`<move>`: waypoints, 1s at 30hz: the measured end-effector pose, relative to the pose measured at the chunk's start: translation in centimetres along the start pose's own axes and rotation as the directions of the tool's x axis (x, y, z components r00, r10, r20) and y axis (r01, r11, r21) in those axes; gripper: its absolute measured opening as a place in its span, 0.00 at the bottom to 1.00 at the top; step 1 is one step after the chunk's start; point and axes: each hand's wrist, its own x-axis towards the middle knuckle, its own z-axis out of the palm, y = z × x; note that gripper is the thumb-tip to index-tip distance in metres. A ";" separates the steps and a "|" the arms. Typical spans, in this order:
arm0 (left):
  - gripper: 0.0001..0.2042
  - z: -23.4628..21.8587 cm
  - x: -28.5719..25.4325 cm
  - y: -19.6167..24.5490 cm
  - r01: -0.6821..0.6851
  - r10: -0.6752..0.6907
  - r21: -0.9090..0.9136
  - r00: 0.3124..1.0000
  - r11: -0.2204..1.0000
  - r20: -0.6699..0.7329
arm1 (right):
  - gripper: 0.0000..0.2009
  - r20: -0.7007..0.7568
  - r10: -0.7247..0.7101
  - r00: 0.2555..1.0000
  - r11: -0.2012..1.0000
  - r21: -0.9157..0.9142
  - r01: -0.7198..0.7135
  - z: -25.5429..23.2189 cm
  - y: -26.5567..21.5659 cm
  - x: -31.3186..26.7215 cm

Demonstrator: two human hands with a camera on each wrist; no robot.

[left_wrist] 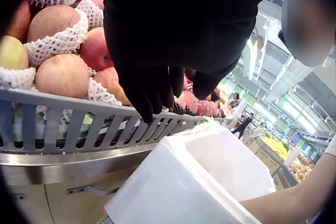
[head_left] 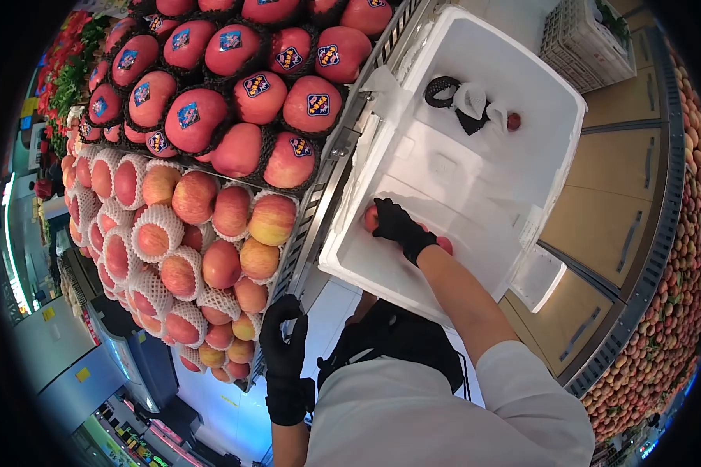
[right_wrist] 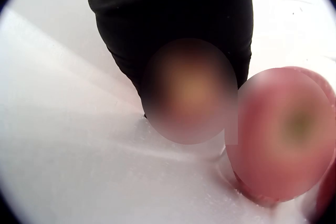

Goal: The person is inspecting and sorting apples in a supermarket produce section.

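My right hand [head_left: 401, 227], in a black glove, reaches down into a white foam box [head_left: 444, 183] and grips a red apple [head_left: 371, 218] near the box's left wall. More red apples [head_left: 445, 244] lie on the box floor beside that hand. The right wrist view has the gloved right hand [right_wrist: 173, 19] with an apple [right_wrist: 281, 140] close by; parts there are blurred. My left hand [head_left: 285, 342], also gloved in black, hangs loosely curled beside the fruit display and holds nothing. In the left wrist view its fingers [left_wrist: 142, 98] hang in front of the display's grey slatted rail [left_wrist: 105, 129].
Apples in white foam nets [head_left: 152, 237] and larger stickered apples [head_left: 191, 117] fill the display at left. Foam nets [head_left: 470, 101] and a small red fruit [head_left: 514, 121] lie at the box's far end. A white crate [head_left: 584, 47] stands beyond; wooden cabinets [head_left: 611, 163] line the right.
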 end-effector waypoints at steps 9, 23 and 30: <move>0.17 0.2 0.2 -0.4 0.004 -0.004 0.009 1.000 1.000 -0.010 | 0.36 0.046 0.046 0.998 0.999 0.021 -0.047 -0.2 -0.6 0.3; 0.17 0.3 0.5 -0.6 -0.020 0.019 -0.038 1.000 0.999 -0.013 | 0.35 0.118 0.156 0.981 0.982 0.091 -0.167 -1.6 -0.9 0.2; 0.17 0.5 0.5 -1.1 -0.058 0.058 -0.033 0.998 0.998 0.005 | 0.33 0.077 0.205 0.976 0.956 0.200 -0.216 -3.6 -1.4 -0.2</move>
